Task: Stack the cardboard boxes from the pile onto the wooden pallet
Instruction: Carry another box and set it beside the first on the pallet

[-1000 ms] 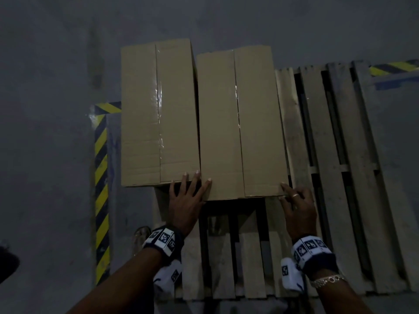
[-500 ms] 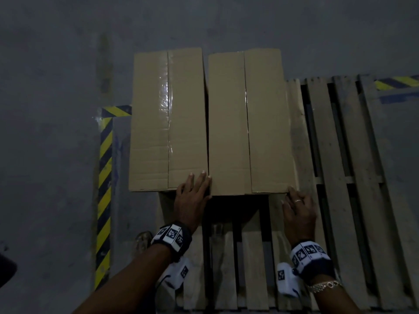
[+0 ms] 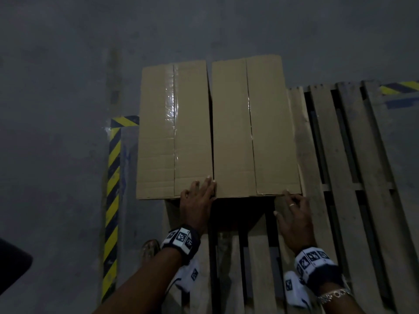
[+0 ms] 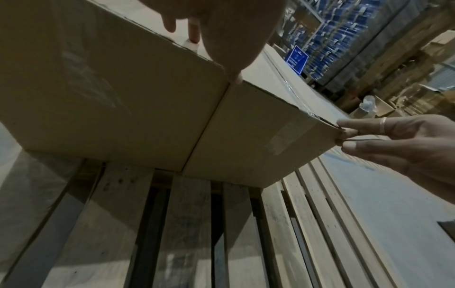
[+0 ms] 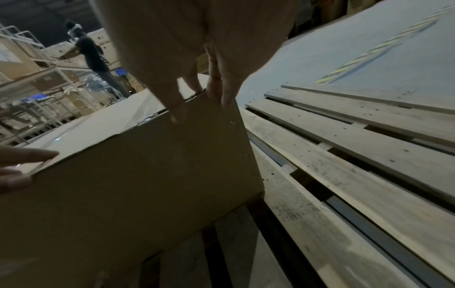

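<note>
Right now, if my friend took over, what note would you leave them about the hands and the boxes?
Left hand: fingers straight, touching the near top edge where the left box and the right box meet.
Right hand: fingers straight, fingertips at the right box's near right corner.
Both boxes lie side by side, touching, on the left part of the wooden pallet.
Done: two boxes are on the pallet, near ends roughly level.
Left: the pallet's right part shows bare slats. The pile is out of view, so I cannot say how many boxes remain.
</note>
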A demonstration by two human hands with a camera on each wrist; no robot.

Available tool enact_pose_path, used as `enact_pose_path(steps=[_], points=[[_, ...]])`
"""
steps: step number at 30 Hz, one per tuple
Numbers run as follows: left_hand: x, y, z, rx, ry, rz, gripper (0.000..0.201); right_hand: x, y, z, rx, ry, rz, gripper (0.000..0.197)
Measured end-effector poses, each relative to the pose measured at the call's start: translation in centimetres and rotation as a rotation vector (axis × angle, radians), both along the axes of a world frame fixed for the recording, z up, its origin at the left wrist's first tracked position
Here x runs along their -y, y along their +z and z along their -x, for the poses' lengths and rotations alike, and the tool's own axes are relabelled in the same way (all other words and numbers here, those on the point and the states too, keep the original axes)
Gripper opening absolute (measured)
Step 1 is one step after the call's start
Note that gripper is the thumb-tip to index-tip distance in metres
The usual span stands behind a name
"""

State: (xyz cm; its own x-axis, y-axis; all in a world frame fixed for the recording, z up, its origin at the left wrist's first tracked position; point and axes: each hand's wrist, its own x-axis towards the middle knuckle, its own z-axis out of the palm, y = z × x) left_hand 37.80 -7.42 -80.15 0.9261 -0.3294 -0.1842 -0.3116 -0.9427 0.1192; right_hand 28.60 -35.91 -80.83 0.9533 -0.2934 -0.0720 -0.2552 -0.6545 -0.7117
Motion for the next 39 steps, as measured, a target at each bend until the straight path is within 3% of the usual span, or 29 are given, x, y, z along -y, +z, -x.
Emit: enact_pose_path(steps=[3,9,13,15,21,30,34,39], points=[[0.4,0.1,0.0,0.014,-0.012,-0.018,0.048,-0.2,0.2,-0.1,-0.024,0.028,0.026,0.076],[0.0,0.6,-0.1,0.026,-0.033,0.035,0.046,-0.2,1.1,-0.2,0.034,0.015,0.020,0.076],[-0.3,0.5,0.3,0.015,-0.013,0.117,0.069,0.4,1.7,-0.7,-0.010,-0.198,-0.041,0.096],[-0.5,0.0,0.5,0.009,-0.015,0.139,0.073,0.9,1.0,-0.6,-0.067,-0.211,-0.142,0.101],[0.4,-0.8,0.9,0.005,-0.074,0.190,0.066,1.6,-2.0,-1.2,-0.090,-0.211,-0.448,0.089],[0.5,-0.9,2.3,-0.068,-0.082,0.321,0.070,2.7,-1.0,-2.7,-0.172,-0.161,-0.545,0.090],[-0.3,-1.2,2.0,-0.125,-0.110,0.353,0.077,1.8,-1.3,-2.4,-0.205,-0.133,-0.393,0.101],[-1.4,-0.5,1.3,-0.134,-0.211,0.320,0.075,0.0,0.2,-1.7,-0.256,-0.052,0.031,0.099]])
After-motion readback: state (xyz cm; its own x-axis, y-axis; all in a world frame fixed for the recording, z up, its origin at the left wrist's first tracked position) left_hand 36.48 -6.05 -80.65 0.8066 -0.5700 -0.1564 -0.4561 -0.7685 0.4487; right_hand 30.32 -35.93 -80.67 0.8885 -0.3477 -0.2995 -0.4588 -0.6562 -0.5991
